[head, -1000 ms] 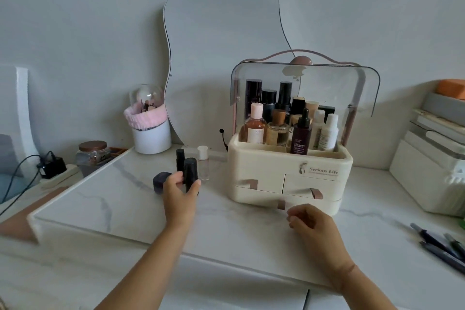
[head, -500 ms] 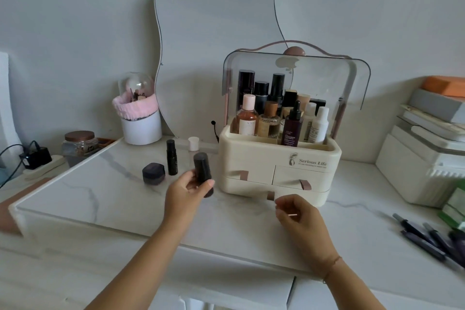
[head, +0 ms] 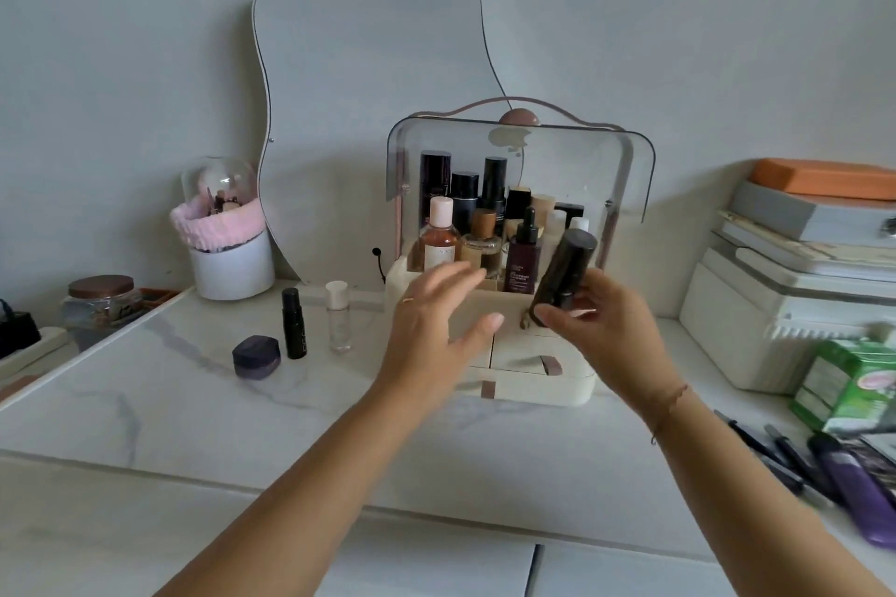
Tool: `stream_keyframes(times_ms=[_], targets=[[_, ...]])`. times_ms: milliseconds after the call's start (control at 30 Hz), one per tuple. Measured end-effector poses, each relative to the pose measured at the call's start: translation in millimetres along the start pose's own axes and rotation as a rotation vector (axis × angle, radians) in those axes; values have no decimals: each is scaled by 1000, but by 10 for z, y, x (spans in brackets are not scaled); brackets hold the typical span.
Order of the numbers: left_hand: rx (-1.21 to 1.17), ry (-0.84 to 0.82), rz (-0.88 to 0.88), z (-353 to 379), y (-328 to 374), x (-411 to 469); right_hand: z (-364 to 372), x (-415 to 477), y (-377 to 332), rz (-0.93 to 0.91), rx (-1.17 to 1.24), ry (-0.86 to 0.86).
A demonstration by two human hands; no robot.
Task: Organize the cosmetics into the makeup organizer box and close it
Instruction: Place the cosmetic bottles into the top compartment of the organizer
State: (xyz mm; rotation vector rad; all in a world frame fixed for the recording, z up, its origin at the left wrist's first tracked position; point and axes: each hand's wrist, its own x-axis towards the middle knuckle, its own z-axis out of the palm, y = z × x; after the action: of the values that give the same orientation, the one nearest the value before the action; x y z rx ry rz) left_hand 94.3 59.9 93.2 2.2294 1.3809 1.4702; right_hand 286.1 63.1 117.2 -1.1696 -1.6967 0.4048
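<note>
The dark bottle (head: 565, 271) has passed from the left hand (head: 431, 330) to the right hand (head: 606, 330), which now grips it tilted, just in front of the organizer (head: 533, 383); the left is spread empty beside it. Three cosmetics remain well left, lid (head: 521, 160) up, so stowing continues

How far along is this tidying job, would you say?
Mostly done, it seems. The cream organizer box already holds many bottles in its top compartment. In hand: the right hand holds a dark cylindrical bottle near the box, while the left hand is open and empty. Left on the marble table: a round dark purple jar, a slim black tube and a small clear bottle. The clear lid stands open.
</note>
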Motion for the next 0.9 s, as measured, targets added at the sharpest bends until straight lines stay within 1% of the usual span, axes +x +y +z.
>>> stream_keyframes(times_ms=[67, 133, 200, 333, 433, 533, 733, 900], targets=[[213, -10, 64, 15, -164, 83, -99, 203, 73, 59, -73, 91], [286, -76, 98, 48, -307, 98, -158, 363, 140, 82, -181, 111], [264, -81, 133, 82, -410, 88, -170, 467, 194, 95, -205, 56], [223, -18, 145, 115, -461, 112, -119, 563, 291, 156, -264, -30], [216, -9, 149, 133, -454, 113, -105, 588, 322, 175, -304, -24], [208, 0, 138, 138, -451, 111, -106, 603, 307, 174, -315, -41], [206, -9, 146, 142, -454, 102, -92, 598, 253, 181, -413, -81], [198, -7, 145, 140, -460, 101, -103, 595, 219, 200, -431, -87]])
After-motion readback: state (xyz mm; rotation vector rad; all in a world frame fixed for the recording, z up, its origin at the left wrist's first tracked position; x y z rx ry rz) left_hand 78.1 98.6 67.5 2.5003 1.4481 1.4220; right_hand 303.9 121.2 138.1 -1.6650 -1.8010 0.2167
